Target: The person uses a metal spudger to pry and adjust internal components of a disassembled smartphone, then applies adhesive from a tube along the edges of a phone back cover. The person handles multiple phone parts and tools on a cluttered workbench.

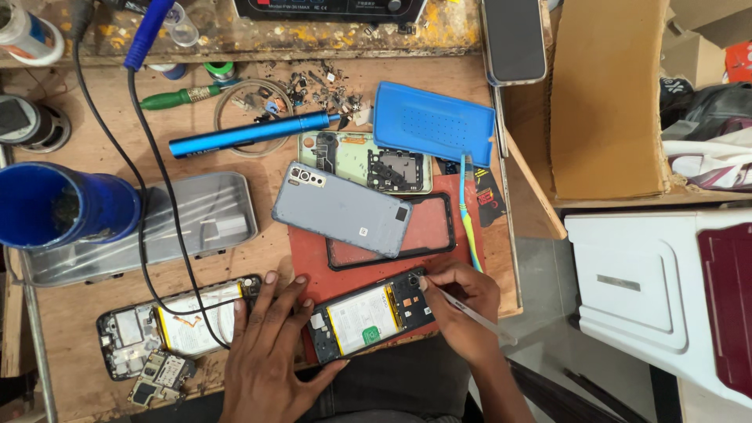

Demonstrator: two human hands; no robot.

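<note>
An opened phone (368, 313) with its back removed lies on a red mat (309, 254) at the near edge of the wooden bench, showing a pale yellow battery and dark circuit parts. My left hand (266, 345) rests flat beside its left end, fingers spread, steadying it. My right hand (462, 309) grips a thin silver tool (470, 312) whose tip touches the phone's upper right corner. A grey back cover (342, 208) lies just behind, partly over a black phone frame (427, 235).
Another opened phone (168, 325) lies at the left with a black cable across it. Behind are a grey tray (157, 227), blue cup (59, 205), blue cylindrical tool (251, 133), green-handled screwdriver (184, 95), blue pad (433, 121), toothbrush (468, 215) and loose parts. Cardboard (603, 94) stands right.
</note>
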